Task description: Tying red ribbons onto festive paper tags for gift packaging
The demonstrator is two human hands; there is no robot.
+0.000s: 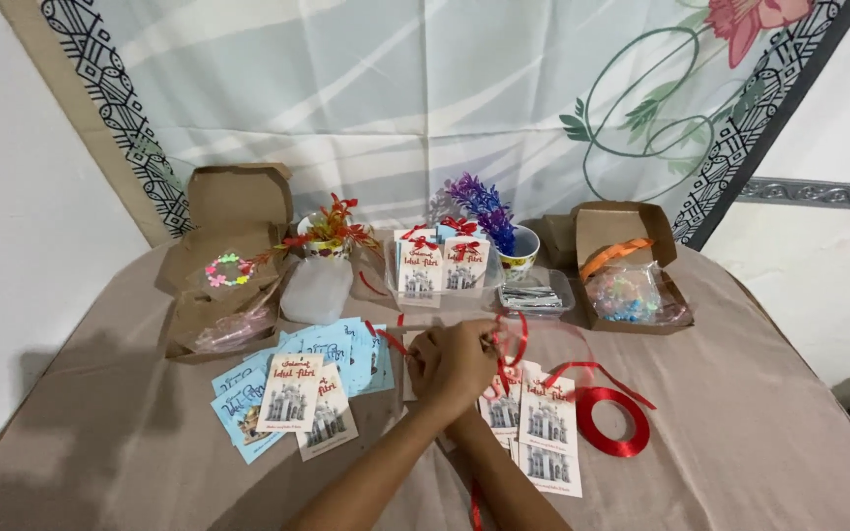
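Note:
My left hand [448,366] lies over my right hand [485,343] at the middle of the table, and the right one is mostly hidden. The fingers of both hands are closed together on a thin red ribbon [515,337] that loops up just to their right. The ribbon trails over to a red ribbon spool [614,422] lying flat on the cloth. Right under my hands lie white printed cards [546,425], some with red ribbon on them. To the left there is a loose pile of white cards [291,393] and blue cards [346,346].
A clear tray [393,280] holds upright cards with red bows. Behind stand a red flower pot [331,234] and a purple flower pot [492,214]. An open brown box [231,202] is at the left, another box [614,224] with beads at the right, beside a clear container [533,296].

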